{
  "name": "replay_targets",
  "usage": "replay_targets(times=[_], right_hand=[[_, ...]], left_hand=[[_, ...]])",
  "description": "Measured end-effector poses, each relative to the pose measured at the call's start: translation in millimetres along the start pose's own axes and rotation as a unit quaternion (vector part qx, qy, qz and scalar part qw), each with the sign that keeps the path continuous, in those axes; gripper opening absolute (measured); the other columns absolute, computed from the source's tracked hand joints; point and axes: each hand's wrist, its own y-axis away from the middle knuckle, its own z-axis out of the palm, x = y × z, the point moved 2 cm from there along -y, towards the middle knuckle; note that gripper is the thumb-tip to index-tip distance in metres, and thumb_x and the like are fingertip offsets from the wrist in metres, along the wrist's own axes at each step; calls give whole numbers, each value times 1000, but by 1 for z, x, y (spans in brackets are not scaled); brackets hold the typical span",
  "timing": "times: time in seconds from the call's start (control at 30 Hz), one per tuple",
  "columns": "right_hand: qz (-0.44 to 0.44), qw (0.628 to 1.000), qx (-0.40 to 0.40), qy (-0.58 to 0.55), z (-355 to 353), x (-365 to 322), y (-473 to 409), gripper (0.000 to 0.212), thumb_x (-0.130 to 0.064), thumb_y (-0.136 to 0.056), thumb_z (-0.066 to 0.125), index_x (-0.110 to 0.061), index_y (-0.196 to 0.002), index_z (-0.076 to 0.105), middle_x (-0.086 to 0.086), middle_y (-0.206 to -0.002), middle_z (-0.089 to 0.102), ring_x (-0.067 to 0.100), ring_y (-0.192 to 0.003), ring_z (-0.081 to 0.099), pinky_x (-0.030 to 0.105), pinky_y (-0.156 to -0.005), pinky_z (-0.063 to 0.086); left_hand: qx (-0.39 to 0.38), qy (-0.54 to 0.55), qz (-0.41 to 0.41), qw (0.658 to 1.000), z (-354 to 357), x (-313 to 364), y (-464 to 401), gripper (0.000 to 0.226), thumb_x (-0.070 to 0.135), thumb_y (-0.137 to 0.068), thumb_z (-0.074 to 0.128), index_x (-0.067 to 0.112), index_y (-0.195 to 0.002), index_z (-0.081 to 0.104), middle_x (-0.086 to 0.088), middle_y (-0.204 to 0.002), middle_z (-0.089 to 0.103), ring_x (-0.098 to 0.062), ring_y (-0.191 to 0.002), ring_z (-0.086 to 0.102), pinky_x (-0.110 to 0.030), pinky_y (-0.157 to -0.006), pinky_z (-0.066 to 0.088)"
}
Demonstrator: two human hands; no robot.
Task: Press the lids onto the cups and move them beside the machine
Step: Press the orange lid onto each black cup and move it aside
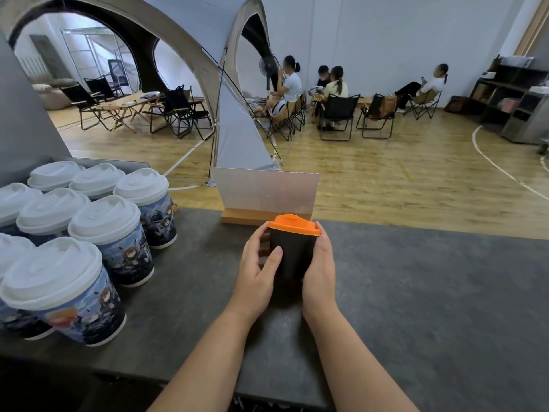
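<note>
The black cup (292,257) is grasped by the left hand (258,270) and right hand (319,263). The orange lid (293,225) should be pressed evenly around the rim.

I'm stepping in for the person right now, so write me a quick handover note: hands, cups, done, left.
Left hand and right hand both grip the black cup, upright on the grey counter; its orange lid is on.
Done: white-lidded printed cups stand grouped at the counter's left.
Left: check the orange lid's seal, then move the black cup beside the machine, likely that group.
</note>
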Motion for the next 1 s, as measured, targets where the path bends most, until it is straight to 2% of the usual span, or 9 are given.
replay_targets(times=[0.1,0.2,0.33,0.43,0.5,0.67,0.8,0.87,1.0], right_hand=[[13,1000,-24,-13,1,-2,3,64,-70,-88,37,-40,-144,43,-11,-139,55,9,-130,51,44,-111,43],[22,998,-47,-22,2,-6,4,69,-76,-79,42,-46,-142,42,-17,-137,54,7,-130,49,45,-113,41],[7,997,-60,-56,0,-11,3,40,-44,-100,51,-40,-139,45,-22,-119,62,2,-115,60,35,-104,49],[-5,996,-74,-56,0,-7,2,38,-25,-102,52,-35,-138,46,-11,-122,62,-6,-107,61,15,-87,50],[-4,995,-81,-56,0,-5,2,39,-15,-102,50,-31,-137,48,-3,-125,61,-4,-107,61,10,-83,48],[6,995,-74,-70,-1,-6,2,29,-15,-102,48,-26,-129,53,-6,-116,61,-9,-90,62,11,-75,50],[1,995,-83,-58,-2,-8,1,27,-18,-103,47,-31,-126,55,0,-123,61,12,-110,61,25,-89,52],[-13,996,-80,-46,-4,-10,2,28,-23,-101,49,-29,-128,54,2,-126,60,16,-113,60,23,-85,53],[-39,997,-67,-24,-5,-17,4,38,-32,-87,48,-28,-124,56,5,-127,60,18,-113,60,27,-88,53]], left_hand=[[-12,3,9,1000,-1,3,1,52,45,-87,54,48,-136,41,8,-134,54,-5,-122,53,-28,-102,46],[-19,20,7,1000,-1,4,2,52,43,-89,53,50,-139,38,7,-134,54,-9,-128,50,-35,-107,45],[-26,27,-12,999,0,3,1,51,37,-95,46,50,-143,35,8,-139,53,-16,-132,49,-48,-110,43],[-8,36,-26,999,-1,5,1,50,47,-95,40,32,-142,35,14,-126,61,-10,-120,58,-45,-102,49],[15,46,-35,998,-1,7,1,46,49,-94,37,27,-134,39,16,-116,64,-7,-110,62,-46,-98,50],[22,50,-42,998,2,12,-1,45,49,-90,42,28,-129,38,9,-116,58,-11,-107,61,-47,-99,49],[3,66,-35,997,3,16,-1,49,42,-87,44,30,-134,39,10,-117,57,-2,-102,61,-40,-94,51],[-19,62,-29,997,5,19,0,50,38,-87,43,31,-137,39,14,-120,53,8,-100,59,-36,-95,51],[-28,72,-18,997,5,19,0,51,46,-84,53,36,-134,45,4,-129,55,-17,-119,56,-54,-104,46]])
